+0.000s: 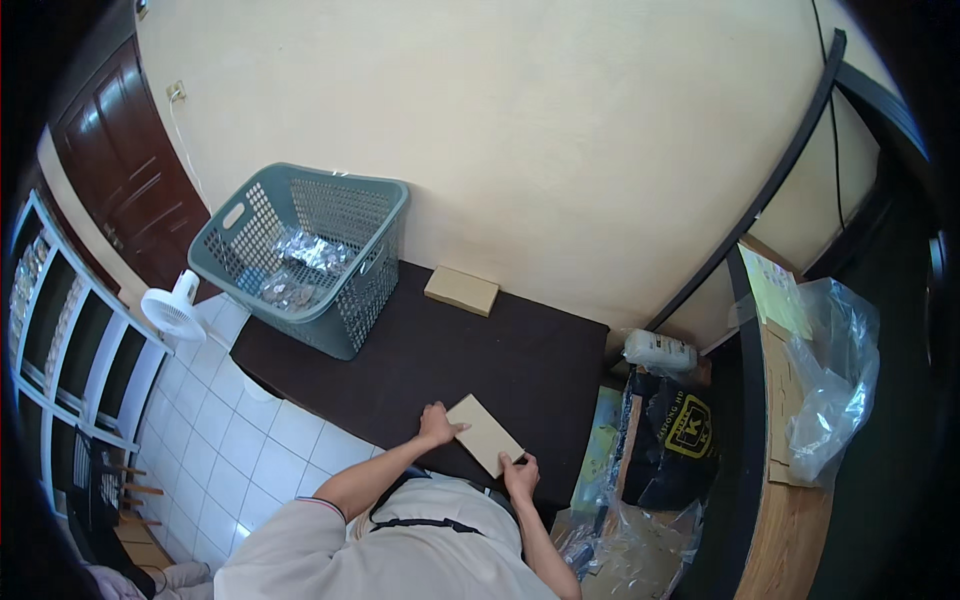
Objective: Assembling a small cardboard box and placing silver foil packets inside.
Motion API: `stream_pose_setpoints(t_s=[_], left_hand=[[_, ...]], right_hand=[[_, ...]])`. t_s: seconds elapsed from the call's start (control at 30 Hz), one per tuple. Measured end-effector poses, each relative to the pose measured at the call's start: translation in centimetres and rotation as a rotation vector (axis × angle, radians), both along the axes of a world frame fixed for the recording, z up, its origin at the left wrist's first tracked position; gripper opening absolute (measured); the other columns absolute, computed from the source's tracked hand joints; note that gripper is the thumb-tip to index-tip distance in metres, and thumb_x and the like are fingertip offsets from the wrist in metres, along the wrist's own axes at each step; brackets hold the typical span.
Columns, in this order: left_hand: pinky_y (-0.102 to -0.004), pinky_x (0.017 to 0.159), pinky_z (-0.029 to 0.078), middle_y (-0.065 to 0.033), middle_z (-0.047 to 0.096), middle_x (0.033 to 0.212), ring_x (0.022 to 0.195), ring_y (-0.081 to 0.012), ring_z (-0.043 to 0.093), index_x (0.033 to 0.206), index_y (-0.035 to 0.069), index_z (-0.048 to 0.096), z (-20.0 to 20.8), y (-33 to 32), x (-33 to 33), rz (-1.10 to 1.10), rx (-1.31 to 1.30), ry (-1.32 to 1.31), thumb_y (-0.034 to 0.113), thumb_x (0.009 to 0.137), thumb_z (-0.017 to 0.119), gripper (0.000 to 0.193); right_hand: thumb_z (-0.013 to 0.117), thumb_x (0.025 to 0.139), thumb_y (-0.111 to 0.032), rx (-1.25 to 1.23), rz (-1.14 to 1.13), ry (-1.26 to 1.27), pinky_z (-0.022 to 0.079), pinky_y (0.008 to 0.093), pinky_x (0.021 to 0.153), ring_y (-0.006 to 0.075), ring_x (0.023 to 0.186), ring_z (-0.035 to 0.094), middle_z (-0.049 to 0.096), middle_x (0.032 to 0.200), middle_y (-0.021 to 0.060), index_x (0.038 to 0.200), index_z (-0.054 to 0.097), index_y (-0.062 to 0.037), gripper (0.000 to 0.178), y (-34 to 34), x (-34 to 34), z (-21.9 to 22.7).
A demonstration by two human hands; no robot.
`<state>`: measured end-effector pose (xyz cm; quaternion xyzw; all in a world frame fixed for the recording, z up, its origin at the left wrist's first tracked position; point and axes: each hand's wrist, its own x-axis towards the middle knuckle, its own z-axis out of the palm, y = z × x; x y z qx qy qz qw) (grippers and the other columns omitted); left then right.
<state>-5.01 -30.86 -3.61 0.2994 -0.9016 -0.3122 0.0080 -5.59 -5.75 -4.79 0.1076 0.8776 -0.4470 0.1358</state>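
Observation:
A flat tan cardboard box (486, 436) lies slantwise at the near edge of the dark cloth-covered table (480, 350). My left hand (437, 426) grips its left end, thumb on top. At its lower right corner my right hand (520, 476) holds the other end, thumb over the edge. The box looks closed, and its underside is hidden. Farther back, against the wall, another tan cardboard box (462, 290) rests on the table. A grey-green plastic basket (365, 290) stands on the table's left part, with shiny clear packets (315, 252) inside.
Right of the table are a black plastic bag (680, 425), a wrapped white bundle (660, 350) and crumpled clear plastic (640, 540). A wooden shelf unit (790, 540) with a clear bag (835, 380) stands beyond. At left are a white fan (175, 312) and a rack (85, 330).

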Motion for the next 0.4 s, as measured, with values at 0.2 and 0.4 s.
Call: stream_pose_setpoints(t_s=[0.2,0.4], left_hand=[[-0.035,0.074,0.069,-0.0237,0.074,0.11,0.095,-0.0313,0.078,0.118,-0.017,0.063,1.5,1.8,1.3,0.067,0.803,-0.162,0.027,0.074,0.1,0.073],[-0.04,0.091,0.07,-0.0276,0.067,0.127,0.109,-0.0344,0.074,0.131,-0.023,0.055,3.9,2.5,0.9,0.134,1.264,0.013,-0.005,0.094,0.077,0.047]], right_hand=[[0.088,0.086,-0.021,-0.215,-0.125,0.177,0.062,0.042,0.084,0.0288,0.103,0.073,0.071,0.119,0.0157,0.152,0.053,-0.0034,0.077,1.4,-0.7,0.4],[0.08,0.087,0.008,-0.787,-0.128,-0.02,0.067,0.0447,0.085,0.0321,0.117,0.071,0.058,0.148,0.0222,0.165,0.038,-0.0165,0.091,2.0,-4.8,2.7]])
